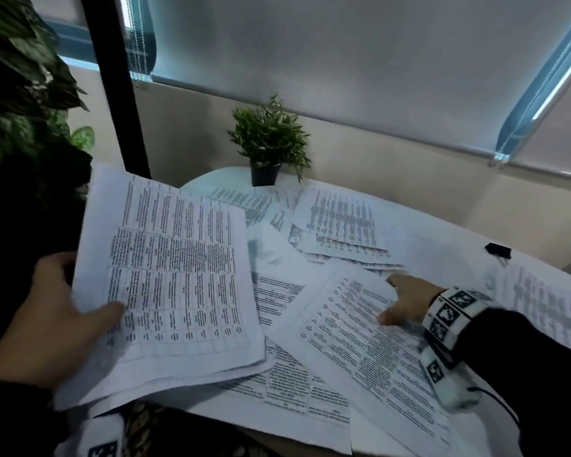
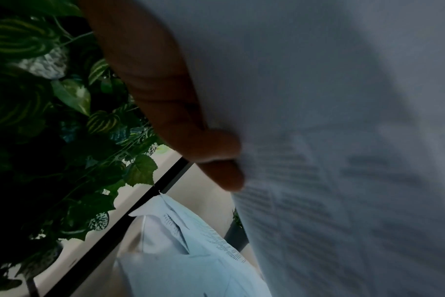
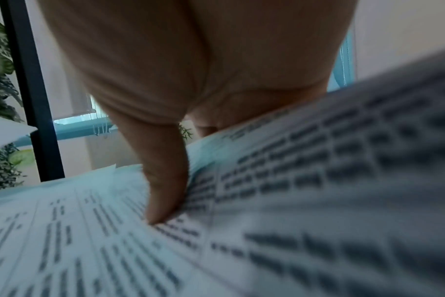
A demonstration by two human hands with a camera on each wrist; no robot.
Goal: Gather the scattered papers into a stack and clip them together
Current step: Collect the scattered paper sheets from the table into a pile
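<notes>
Left hand (image 1: 56,311) gripping gathered stack (image 1: 172,275), thumb on top, fingers hidden beneath, sheets tilting up off table (image 1: 442,232). Right hand (image 1: 406,303) pinching edge of next sheet (image 1: 360,331), thumb pressing print, fingers tucked under. More loose papers (image 1: 337,222) lying beyond both hands; black clip (image 1: 497,250) sitting far side of right hand. Likely best: sliding sheet across under left thumb, squaring edges before clipping, since stack is fanning at near corner. Plant (image 1: 267,146) standing clear beyond papers.
</notes>
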